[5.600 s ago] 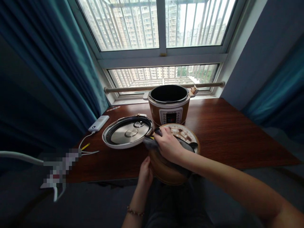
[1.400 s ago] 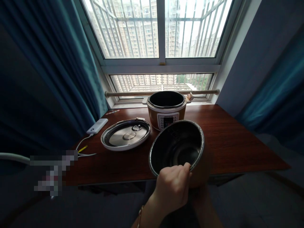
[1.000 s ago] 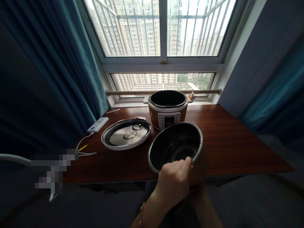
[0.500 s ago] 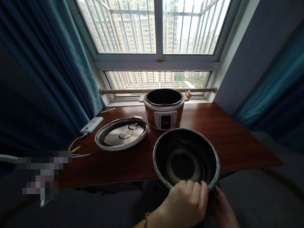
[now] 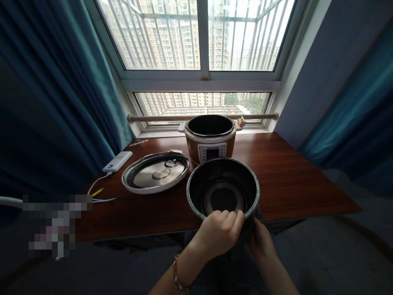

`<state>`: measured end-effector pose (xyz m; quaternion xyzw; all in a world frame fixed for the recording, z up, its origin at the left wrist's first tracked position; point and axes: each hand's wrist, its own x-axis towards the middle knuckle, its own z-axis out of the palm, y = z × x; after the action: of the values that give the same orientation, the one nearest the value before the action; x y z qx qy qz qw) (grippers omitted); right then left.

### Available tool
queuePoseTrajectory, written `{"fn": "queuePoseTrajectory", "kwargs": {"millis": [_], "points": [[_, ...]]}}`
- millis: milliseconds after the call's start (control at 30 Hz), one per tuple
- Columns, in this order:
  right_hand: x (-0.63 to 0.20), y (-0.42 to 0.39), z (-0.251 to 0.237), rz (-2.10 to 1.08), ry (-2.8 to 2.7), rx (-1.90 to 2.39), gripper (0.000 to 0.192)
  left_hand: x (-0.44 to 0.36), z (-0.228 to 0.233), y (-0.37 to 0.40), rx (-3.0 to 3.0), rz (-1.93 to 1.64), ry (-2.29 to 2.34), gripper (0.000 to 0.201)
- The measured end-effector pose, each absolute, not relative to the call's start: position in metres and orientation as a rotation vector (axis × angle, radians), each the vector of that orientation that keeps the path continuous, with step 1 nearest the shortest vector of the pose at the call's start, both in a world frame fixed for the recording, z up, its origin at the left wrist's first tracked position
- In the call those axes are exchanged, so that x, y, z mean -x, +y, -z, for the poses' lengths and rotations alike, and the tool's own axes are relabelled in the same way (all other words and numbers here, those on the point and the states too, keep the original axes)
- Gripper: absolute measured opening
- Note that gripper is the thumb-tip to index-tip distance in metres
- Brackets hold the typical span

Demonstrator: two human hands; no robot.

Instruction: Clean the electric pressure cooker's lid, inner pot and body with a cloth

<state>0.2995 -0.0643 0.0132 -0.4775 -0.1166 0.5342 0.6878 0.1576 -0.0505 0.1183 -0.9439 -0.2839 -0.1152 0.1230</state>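
Note:
A dark, empty inner pot (image 5: pixel 223 196) is held mouth up over the near edge of the wooden table (image 5: pixel 291 176). My left hand (image 5: pixel 219 233), with a bracelet on its wrist, grips the pot's near rim. My right hand (image 5: pixel 261 241) is lower, against the pot's near right side, with a dark cloth (image 5: pixel 240 245) bunched between it and the pot. Behind the pot stands the orange cooker base (image 5: pixel 210 144), open, with its control panel facing me.
The cooker lid (image 5: pixel 155 177) lies inner side up on the table to the left. A white power bank (image 5: pixel 117 161) with cables (image 5: pixel 98 192) sits at the left edge. Teal curtains hang on both sides of the window (image 5: pixel 199 41).
The pot, earlier bottom up with my right hand wiping it with the cloth, now sits mouth up. Over the last second it levelled out and came closer to me.

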Motion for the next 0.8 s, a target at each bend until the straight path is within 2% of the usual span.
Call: {"fn": "queuePoseTrajectory", "kwargs": {"millis": [200,500,733,800], "points": [[-0.303,-0.067,-0.024,-1.283,-0.18,1.097,0.026,-0.158,-0.114,-0.051,2.733,0.305,-0.854,0.027],[-0.318,-0.089,-0.033,-1.129,-0.195,1.209,0.041,-0.167,-0.102,-0.058,2.715,0.321,-0.844,0.028],[-0.349,-0.084,-0.077,-0.897,-0.223,1.286,0.045,-0.167,-0.109,-0.06,2.841,0.358,-1.048,0.025],[-0.356,-0.074,-0.101,-0.839,-0.34,1.284,0.049,-0.165,-0.115,-0.061,2.874,0.429,-1.167,0.031]]}}
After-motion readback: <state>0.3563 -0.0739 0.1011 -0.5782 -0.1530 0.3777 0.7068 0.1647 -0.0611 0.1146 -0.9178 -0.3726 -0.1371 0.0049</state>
